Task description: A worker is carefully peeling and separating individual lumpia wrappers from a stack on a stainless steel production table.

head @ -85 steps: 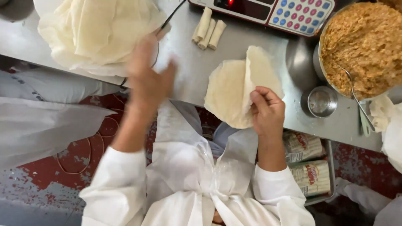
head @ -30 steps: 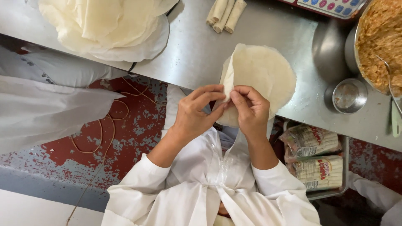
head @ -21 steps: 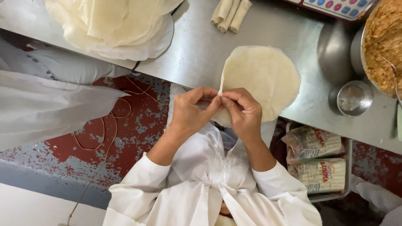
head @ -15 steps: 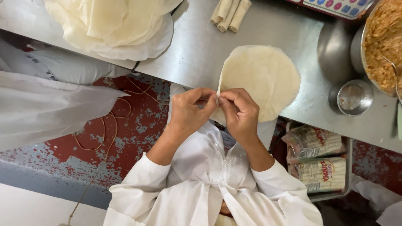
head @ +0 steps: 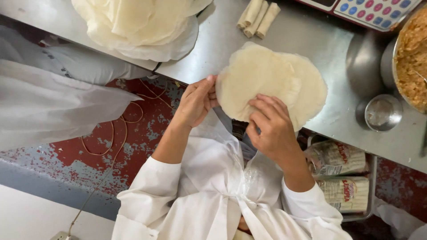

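both hands have parted since half a second ago, when they were pinched together at the near edge of the round wrappers; now a thin wrapper sheet [head: 258,80] is peeled up and spread over the one still flat beneath it [head: 311,89] on the steel tabletop [head: 222,49]. left hand [head: 195,100] grips the lifted sheet's left edge between thumb and fingers. right hand [head: 271,124] lies with fingers spread on the sheet's near edge, pinching it; both wrappers hang slightly over the tabletop's near rim.

containers: at the far right a large metal bowl [head: 389,58] holds a brown, crumbly minced filling [head: 413,58]. just in front of it stands a small round steel cup [head: 382,112], its contents unclear. under the tabletop a wire tray [head: 372,178] holds two printed plastic packets [head: 342,178].

at the top left a tall pile of loose wrappers [head: 138,22] rests on the tabletop, as before. three finished pale rolls [head: 259,18] lie side by side, touching, beyond the worked sheets. a scale keypad with coloured buttons [head: 378,11] sits at the top right. the person wears a white coat [head: 213,195].
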